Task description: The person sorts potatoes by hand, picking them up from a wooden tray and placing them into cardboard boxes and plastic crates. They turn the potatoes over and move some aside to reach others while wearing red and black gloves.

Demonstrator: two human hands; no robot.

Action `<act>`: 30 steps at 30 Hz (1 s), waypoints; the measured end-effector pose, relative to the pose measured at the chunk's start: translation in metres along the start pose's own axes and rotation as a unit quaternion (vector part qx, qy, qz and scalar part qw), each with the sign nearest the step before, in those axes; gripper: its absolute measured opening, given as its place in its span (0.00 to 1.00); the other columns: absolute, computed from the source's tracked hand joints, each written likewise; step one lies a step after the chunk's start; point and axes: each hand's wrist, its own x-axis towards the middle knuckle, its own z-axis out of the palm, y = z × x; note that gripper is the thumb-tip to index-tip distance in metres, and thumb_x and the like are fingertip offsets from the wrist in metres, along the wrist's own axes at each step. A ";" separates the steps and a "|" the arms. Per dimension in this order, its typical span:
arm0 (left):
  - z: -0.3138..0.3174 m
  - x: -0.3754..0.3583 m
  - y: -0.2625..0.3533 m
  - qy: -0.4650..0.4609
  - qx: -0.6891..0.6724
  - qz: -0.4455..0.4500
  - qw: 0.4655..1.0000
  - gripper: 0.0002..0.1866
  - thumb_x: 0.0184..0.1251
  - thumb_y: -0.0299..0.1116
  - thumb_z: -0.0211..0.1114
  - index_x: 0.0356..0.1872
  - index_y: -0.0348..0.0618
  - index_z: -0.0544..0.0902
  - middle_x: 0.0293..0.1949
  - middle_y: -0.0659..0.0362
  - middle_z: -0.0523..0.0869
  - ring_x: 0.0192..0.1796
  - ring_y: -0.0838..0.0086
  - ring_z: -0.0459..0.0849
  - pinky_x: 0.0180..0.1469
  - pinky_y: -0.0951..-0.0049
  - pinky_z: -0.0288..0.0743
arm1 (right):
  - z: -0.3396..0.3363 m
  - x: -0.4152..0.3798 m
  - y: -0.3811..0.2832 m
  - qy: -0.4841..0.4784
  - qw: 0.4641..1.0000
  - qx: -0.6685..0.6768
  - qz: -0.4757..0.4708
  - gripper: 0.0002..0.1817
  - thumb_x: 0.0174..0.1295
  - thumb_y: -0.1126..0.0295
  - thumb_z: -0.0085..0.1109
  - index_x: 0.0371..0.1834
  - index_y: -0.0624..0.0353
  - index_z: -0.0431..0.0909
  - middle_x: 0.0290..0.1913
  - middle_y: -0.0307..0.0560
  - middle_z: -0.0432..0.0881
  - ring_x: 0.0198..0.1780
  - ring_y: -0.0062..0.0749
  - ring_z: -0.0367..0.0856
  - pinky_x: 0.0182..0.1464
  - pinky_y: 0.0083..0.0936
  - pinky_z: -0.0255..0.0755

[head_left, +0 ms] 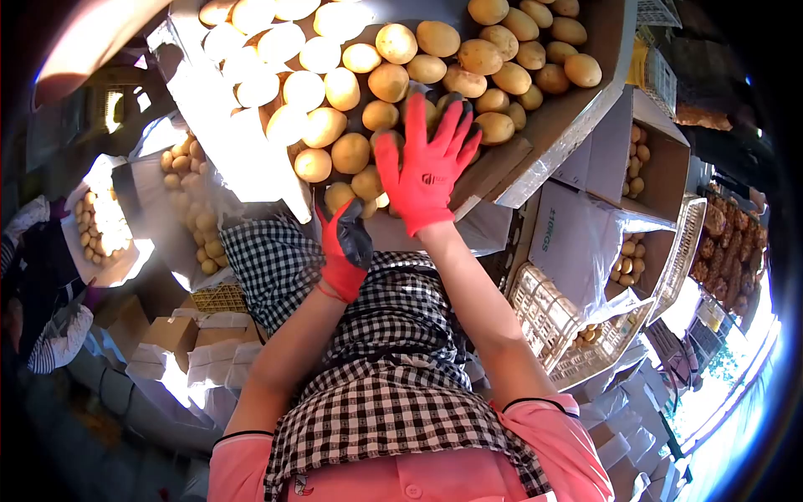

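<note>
Many pale yellow potatoes [389, 82] lie on a sorting table with a raised side board [577, 117] in front of me. My right hand [425, 171], in a red glove with dark fingertips, rests palm down on the potatoes near the table's front edge, fingers spread. My left hand [345, 243], gloved in red with a black palm, hovers just off the front edge, below the nearest potatoes. Its thumb stands apart from the fingers, and no potato shows in it. The potatoes under my right palm are partly hidden.
Open cartons hold potatoes on the right [636, 163] and left [196, 201]. A cream plastic crate [544, 309] stands low on the right. At far left, another person's sleeve [63, 339] shows beside a potato-filled box [104, 222]. Strong sunlight washes out the table's left side.
</note>
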 end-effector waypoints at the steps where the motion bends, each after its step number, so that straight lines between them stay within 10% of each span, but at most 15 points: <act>1: -0.022 0.004 -0.001 -0.037 0.105 0.068 0.991 0.23 0.79 0.40 0.50 0.69 0.39 0.67 0.60 0.56 0.76 0.63 0.68 0.76 0.67 0.67 0.69 | 0.006 0.005 0.006 0.008 0.997 0.021 0.071 0.39 0.58 0.48 0.62 0.73 0.51 0.64 0.68 0.76 0.59 0.71 0.78 0.51 0.69 0.73 0.44; 5: 0.008 0.013 0.015 -0.033 0.146 0.228 0.962 0.25 0.80 0.45 0.49 0.70 0.42 0.64 0.60 0.57 0.74 0.65 0.70 0.72 0.67 0.68 0.68 | 0.003 -0.035 -0.004 -0.105 0.994 0.041 -0.013 0.38 0.63 0.47 0.58 0.74 0.53 0.63 0.72 0.82 0.49 0.72 0.84 0.47 0.71 0.68 0.44; 9: 0.045 0.002 0.033 0.055 0.014 0.044 0.997 0.32 0.76 0.53 0.52 0.72 0.44 0.59 0.67 0.59 0.66 0.69 0.67 0.68 0.68 0.63 0.67 | -0.015 0.027 0.022 0.014 0.997 0.015 0.073 0.37 0.65 0.48 0.56 0.74 0.53 0.63 0.73 0.79 0.50 0.71 0.84 0.48 0.70 0.69 0.44; 16: 0.016 0.009 0.019 -0.102 0.031 0.092 0.990 0.13 0.75 0.36 0.55 0.54 0.44 0.76 0.52 0.60 0.79 0.59 0.71 0.77 0.60 0.65 0.74 | 0.000 -0.036 -0.003 -0.073 0.995 -0.032 -0.055 0.39 0.60 0.48 0.62 0.73 0.53 0.65 0.74 0.73 0.50 0.70 0.80 0.53 0.70 0.70 0.46; 19: 0.011 0.003 0.007 -0.087 0.099 0.150 0.980 0.12 0.76 0.38 0.55 0.53 0.44 0.76 0.51 0.61 0.80 0.58 0.73 0.78 0.61 0.67 0.72 | 0.001 0.010 0.013 0.035 0.985 0.107 0.130 0.33 0.62 0.57 0.59 0.70 0.57 0.67 0.67 0.68 0.63 0.69 0.67 0.60 0.70 0.61 0.52; 21: 0.018 0.010 0.006 -0.059 0.098 0.208 0.971 0.15 0.77 0.43 0.56 0.55 0.46 0.76 0.51 0.62 0.80 0.57 0.73 0.78 0.64 0.68 0.69 | 0.009 0.008 0.003 0.024 0.999 -0.043 0.004 0.34 0.59 0.59 0.61 0.68 0.58 0.68 0.64 0.65 0.66 0.69 0.64 0.61 0.70 0.58 0.54; 25: 0.051 -0.009 0.037 -0.060 -0.174 -0.013 0.983 0.31 0.76 0.56 0.52 0.67 0.43 0.69 0.61 0.58 0.77 0.62 0.64 0.77 0.66 0.63 0.68 | 0.007 -0.034 0.004 -0.036 0.999 0.032 -0.009 0.33 0.54 0.59 0.65 0.65 0.53 0.72 0.66 0.62 0.66 0.67 0.65 0.64 0.68 0.61 0.57; 30: 0.067 -0.004 0.031 -0.076 -0.048 0.119 0.989 0.35 0.75 0.59 0.47 0.72 0.44 0.64 0.69 0.56 0.71 0.68 0.61 0.72 0.68 0.56 0.67 | 0.019 -0.021 -0.016 -0.100 0.970 -0.024 -0.220 0.30 0.53 0.65 0.62 0.63 0.36 0.74 0.61 0.44 0.75 0.63 0.42 0.73 0.61 0.45 0.66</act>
